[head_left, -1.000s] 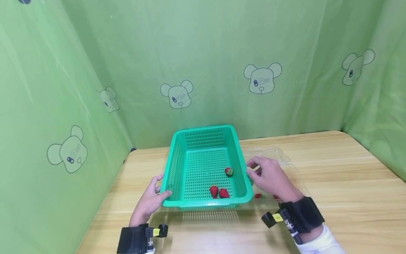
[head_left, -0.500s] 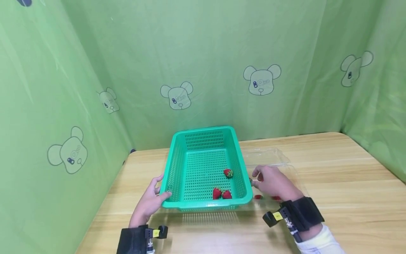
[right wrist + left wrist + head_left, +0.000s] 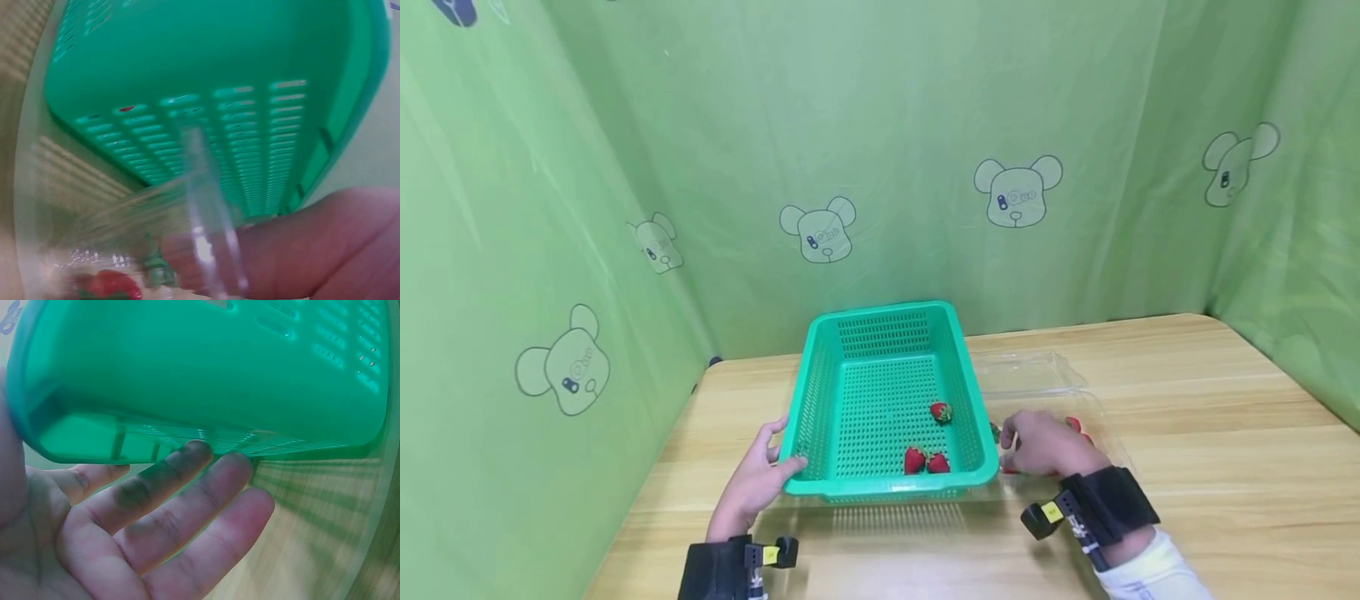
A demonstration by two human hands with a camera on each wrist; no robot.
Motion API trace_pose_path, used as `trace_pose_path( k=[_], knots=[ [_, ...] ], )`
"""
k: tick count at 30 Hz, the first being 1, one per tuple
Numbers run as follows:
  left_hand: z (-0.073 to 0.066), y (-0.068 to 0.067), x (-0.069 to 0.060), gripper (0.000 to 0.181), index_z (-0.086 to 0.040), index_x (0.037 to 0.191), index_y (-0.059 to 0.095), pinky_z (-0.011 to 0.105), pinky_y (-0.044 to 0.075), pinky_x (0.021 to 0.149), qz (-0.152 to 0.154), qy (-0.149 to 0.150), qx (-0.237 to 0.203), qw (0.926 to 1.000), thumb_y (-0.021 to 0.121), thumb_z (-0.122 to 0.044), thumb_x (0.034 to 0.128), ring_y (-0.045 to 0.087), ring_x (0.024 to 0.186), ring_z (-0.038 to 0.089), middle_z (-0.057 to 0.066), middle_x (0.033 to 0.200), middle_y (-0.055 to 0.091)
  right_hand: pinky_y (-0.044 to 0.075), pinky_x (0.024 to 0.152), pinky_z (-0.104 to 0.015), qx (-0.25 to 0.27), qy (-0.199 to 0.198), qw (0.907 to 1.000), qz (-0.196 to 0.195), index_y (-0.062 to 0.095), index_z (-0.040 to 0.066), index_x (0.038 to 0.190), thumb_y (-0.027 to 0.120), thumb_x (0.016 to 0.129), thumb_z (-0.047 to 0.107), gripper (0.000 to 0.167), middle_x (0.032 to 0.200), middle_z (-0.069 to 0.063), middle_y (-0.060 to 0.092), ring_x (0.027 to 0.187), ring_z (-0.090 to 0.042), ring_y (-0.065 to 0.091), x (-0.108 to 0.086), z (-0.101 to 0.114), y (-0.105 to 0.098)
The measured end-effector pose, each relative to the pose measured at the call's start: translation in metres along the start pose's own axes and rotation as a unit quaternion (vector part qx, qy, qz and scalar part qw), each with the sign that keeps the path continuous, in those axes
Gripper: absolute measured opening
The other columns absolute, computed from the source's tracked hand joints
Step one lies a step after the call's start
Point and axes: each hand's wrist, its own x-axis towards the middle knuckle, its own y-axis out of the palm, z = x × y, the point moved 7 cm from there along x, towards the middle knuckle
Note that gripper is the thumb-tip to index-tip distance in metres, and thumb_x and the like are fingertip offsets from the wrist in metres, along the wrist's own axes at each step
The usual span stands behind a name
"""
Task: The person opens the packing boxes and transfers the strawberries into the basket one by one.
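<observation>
A green perforated basket (image 3: 887, 486) stands on the table with several strawberries (image 3: 942, 412) inside, near its front and right. My left hand (image 3: 752, 479) grips its front left corner, thumb over the rim and fingers outside against the wall. Right of the basket, my right hand (image 3: 1045, 446) is bent down over a clear plastic box (image 3: 203, 244), fingers curved. Loose strawberries (image 3: 1073, 423) lie in that box. In the right wrist view my fingertips are beside a strawberry's green leaves (image 3: 157, 270); blur and the box wall hide whether they pinch it.
The clear box's lid part (image 3: 1026, 373) lies behind the right hand. A wooden table (image 3: 1225, 417) extends to the right and front. A green curtain (image 3: 895, 150) with bear prints encloses the back and sides.
My right hand has moved from the basket's right rim down and slightly right over the clear box. The front strawberries in the basket have shifted slightly right. The left hand keeps its grip.
</observation>
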Motion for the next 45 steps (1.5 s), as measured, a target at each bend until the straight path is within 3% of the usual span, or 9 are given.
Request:
trace_pose_path(
  k=[5,14,25,30,38,45],
  knots=[
    [0.000,0.000,0.000,0.069,-0.012,0.150,0.028,0.056,0.045,0.091,-0.002,-0.001,0.002,1.0000,0.063,-0.012,0.0905,0.060,0.109,0.036,0.032,0.132,0.050,0.036,0.049,-0.029,0.003,0.009,0.9999,0.014,0.060,0.009,0.080,0.076,0.077,0.010,0.017,0.069,-0.004,0.053,0.056,-0.018,0.046,0.002,-0.006,0.007],
    [-0.001,0.000,0.000,0.069,-0.011,0.150,0.028,0.053,0.047,0.091,-0.002,0.001,0.002,1.0000,0.063,-0.013,0.0907,0.056,0.115,0.040,0.031,0.131,0.051,0.037,0.049,-0.028,-0.004,-0.001,1.0000,0.003,0.059,0.010,0.070,0.069,0.069,-0.003,0.016,0.068,-0.004,0.054,0.056,-0.019,0.048,0.009,-0.012,0.010],
    [-0.001,0.000,0.000,0.069,-0.011,0.150,0.029,0.057,0.045,0.092,-0.005,-0.001,0.005,1.0000,0.063,-0.013,0.0904,0.057,0.113,0.039,0.031,0.132,0.050,0.039,0.051,-0.031,0.000,0.013,0.9998,-0.018,0.061,0.008,0.078,0.064,0.070,-0.003,0.014,0.072,-0.006,0.055,0.060,-0.021,0.050,0.010,-0.014,0.004],
    [-0.002,-0.001,-0.001,0.069,-0.013,0.150,0.030,0.059,0.043,0.093,-0.006,0.004,0.010,0.9999,0.064,-0.013,0.0899,0.055,0.116,0.042,0.033,0.134,0.047,0.042,0.052,-0.032,0.000,0.012,0.9996,-0.024,0.062,0.007,0.081,0.068,0.074,0.000,0.012,0.075,-0.006,0.057,0.064,-0.022,0.052,0.009,-0.010,-0.002],
    [-0.003,-0.001,0.000,0.068,-0.011,0.150,0.028,0.055,0.046,0.092,-0.005,0.005,0.005,1.0000,0.062,-0.012,0.0911,0.057,0.114,0.039,0.031,0.132,0.050,0.044,0.051,-0.032,0.006,0.000,0.9989,-0.046,0.064,0.002,0.091,0.069,0.078,0.001,0.014,0.076,-0.006,0.056,0.063,-0.020,0.052,0.006,-0.004,-0.009],
    [-0.004,-0.001,-0.003,0.068,-0.011,0.150,0.029,0.053,0.047,0.091,-0.006,0.001,0.003,1.0000,0.063,-0.013,0.0913,0.056,0.115,0.040,0.030,0.132,0.051,0.046,0.052,-0.033,0.020,0.007,0.9984,-0.053,0.064,0.001,0.091,0.066,0.076,-0.003,0.015,0.077,-0.007,0.057,0.063,-0.021,0.053,0.006,-0.002,-0.011]
  ],
)
